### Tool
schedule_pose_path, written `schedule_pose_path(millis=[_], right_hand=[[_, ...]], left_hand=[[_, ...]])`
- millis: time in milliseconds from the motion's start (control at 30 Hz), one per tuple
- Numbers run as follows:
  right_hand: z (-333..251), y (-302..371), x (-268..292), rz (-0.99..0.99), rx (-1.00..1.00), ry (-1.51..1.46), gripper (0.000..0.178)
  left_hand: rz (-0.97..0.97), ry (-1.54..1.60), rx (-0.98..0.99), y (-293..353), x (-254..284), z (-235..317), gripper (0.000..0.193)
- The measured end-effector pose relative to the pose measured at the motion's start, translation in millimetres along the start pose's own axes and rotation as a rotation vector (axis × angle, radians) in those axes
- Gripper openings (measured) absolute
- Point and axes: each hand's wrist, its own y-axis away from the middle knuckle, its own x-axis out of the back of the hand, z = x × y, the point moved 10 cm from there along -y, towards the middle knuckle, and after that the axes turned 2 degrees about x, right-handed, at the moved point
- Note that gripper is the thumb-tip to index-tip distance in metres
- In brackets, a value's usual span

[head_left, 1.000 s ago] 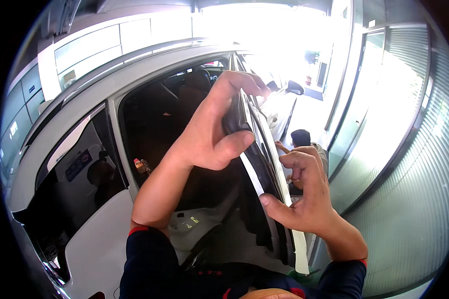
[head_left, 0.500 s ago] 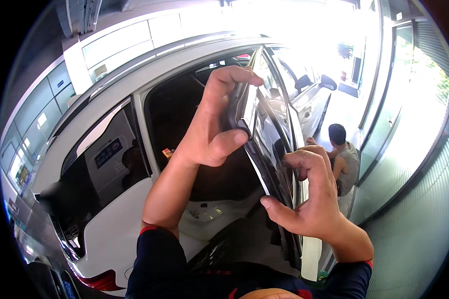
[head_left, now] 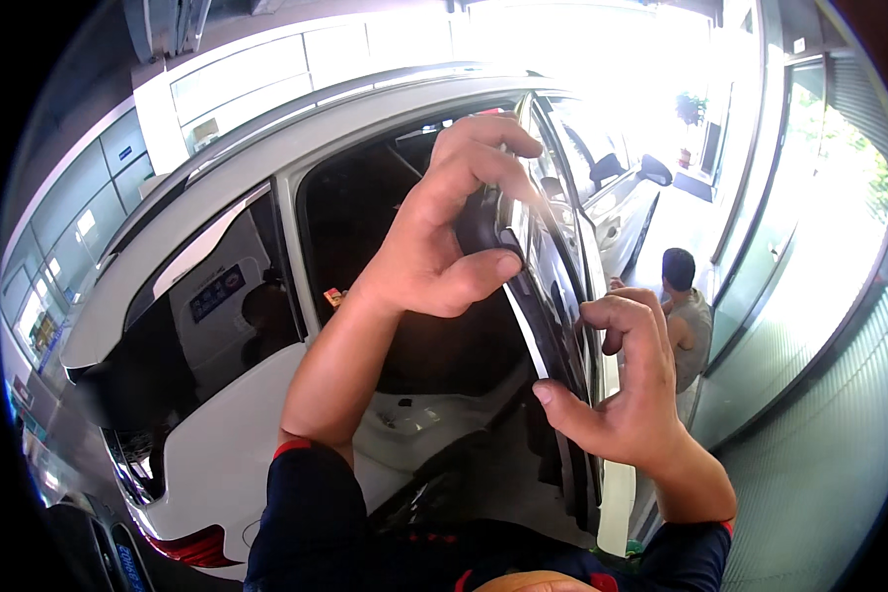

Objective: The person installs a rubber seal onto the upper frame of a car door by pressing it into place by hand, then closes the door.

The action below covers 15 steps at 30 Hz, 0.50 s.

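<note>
An open rear door (head_left: 545,301) of a white car (head_left: 222,434) stands edge-on in front of me, with dark trim and a window along its top. My left hand (head_left: 454,222) is hooked round the upper corner of the door's window frame. Its fingers curl over the outer side and its thumb presses the near edge. Lower down, my right hand (head_left: 627,380) pinches the door from the outer side, thumb on the near edge and bent fingers against the outer face. The fingertips of my right hand are partly hidden.
Beyond the door, a person (head_left: 689,321) in a grey sleeveless top crouches beside the car. A side mirror (head_left: 655,171) sticks out further ahead. Along the right runs a glass and ribbed wall (head_left: 809,434). The dark door opening (head_left: 365,227) lies to the left.
Both hands have shifted slightly right in the picture along with the door and car, as the view moved a little. Their grip on the door looks much the same.
</note>
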Motion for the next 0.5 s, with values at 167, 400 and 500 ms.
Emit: schedule_pose_path(millis=[167, 400, 500], right_hand=[[-7, 0, 1, 0.022, -0.008, 0.064, 0.062], [-36, -15, 1, 0.021, 0.072, 0.150, 0.059], [-48, -26, -2, 0.030, 0.111, 0.218, 0.056]], left_hand=[[-0.059, 0.074, -0.121, -4, -8, 0, 0.033], [-0.084, 0.125, -0.217, -4, -13, 2, 0.027], [-0.086, 0.189, -0.216, -3, -14, 0, 0.026]])
